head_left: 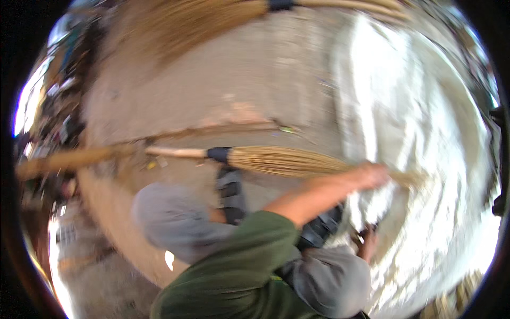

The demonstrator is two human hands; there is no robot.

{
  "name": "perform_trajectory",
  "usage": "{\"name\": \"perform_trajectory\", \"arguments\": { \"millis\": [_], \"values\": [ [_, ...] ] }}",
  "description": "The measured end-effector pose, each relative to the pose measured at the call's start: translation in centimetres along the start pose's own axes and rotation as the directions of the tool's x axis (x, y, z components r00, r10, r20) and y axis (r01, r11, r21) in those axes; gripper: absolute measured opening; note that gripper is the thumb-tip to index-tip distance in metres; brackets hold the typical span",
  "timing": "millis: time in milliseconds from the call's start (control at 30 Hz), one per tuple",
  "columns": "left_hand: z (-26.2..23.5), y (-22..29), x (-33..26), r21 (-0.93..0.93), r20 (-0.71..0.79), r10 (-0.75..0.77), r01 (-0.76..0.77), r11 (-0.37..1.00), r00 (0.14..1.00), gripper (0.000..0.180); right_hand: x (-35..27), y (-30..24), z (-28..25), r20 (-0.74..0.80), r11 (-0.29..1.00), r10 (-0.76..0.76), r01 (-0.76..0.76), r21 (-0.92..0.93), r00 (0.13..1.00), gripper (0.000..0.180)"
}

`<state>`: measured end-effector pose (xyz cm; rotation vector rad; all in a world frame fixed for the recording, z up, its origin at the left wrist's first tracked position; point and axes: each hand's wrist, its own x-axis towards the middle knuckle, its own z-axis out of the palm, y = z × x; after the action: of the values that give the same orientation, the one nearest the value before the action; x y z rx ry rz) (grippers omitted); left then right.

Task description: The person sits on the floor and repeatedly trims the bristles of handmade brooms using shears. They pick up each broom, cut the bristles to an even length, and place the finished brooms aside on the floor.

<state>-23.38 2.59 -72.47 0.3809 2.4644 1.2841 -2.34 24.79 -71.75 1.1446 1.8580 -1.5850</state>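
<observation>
Broom: lay crosswise, handle to the left, tips over a white sheet. Left hand: was closed round the bristles near their tips. Right hand: was low, blurred; its grip could not be told. Second broom: lay beyond.

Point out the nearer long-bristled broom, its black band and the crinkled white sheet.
Nearer long-bristled broom [281, 161]: head view, middle of its bristles.
Black band [218, 154]: head view, middle of the wrap between handle and bristles.
Crinkled white sheet [414, 122]: head view, bare upper part.
</observation>
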Motion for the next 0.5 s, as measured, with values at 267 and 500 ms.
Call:
{"name": "perform_trajectory", "arguments": {
  "millis": [267, 500],
  "values": [
    [-2.2, 2.9, 0.6, 0.098, 0.298, -0.200, 0.178, 0.979, 0.933, 0.052, -0.4, -4.1, 0.7, 0.077, 0.923, -0.255, 0.267, -0.276, 0.964, 0.040],
    [-1.4, 3.9, 0.1, 0.108, 0.315, -0.168, 0.141, 0.984, 0.934, 0.050, -1.0, -8.4, -0.2, 0.136, 0.813, -0.190, 0.233, -0.533, 0.972, 0.062]
  ]
}}
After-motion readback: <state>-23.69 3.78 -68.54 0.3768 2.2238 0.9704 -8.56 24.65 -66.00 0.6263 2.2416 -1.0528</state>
